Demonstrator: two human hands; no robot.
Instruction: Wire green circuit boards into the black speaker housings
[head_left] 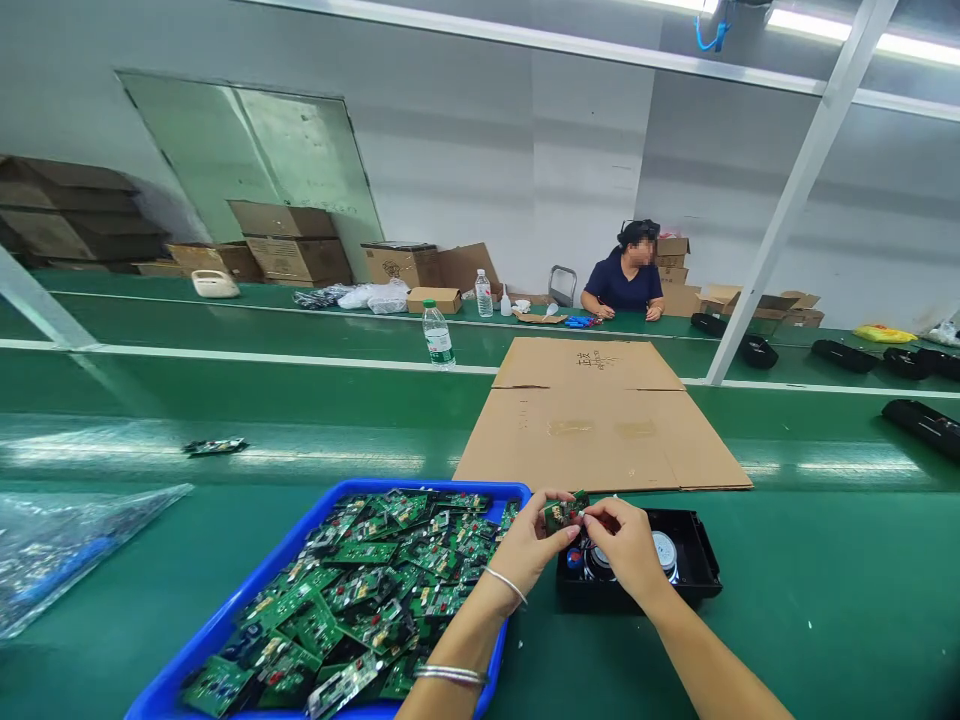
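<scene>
left hand (534,548): narrow, thumb and fingers pinching a small green circuit board with red and pale components (561,514); silver bangles circle the wrist and forearm.
right hand (628,548): narrow, fingertips drawn together at the board's right edge; whether they grip it or a tiny pale part there, i cannot tell.
held board: raised over the left end of the box, just beside the tray's far right corner.
box: a black rectangular open-topped box (637,598) on the green tabletop (825,610), partly hidden by the right hand; a round silver-grey speaker part (664,552) shows inside.
tray: a blue rectangular plastic tray (165,690), left of the box, heaped with loose green circuit boards (360,590).
cardboard: a flat brown creased sheet (592,440), lying beyond tray and box.
plastic: a clear bag (67,550) at the far left.
bottle: clear, with a green cap and label (438,337), standing beyond the tray.
co-worker: a person in a dark top (624,280), seated behind the far table.
</scene>
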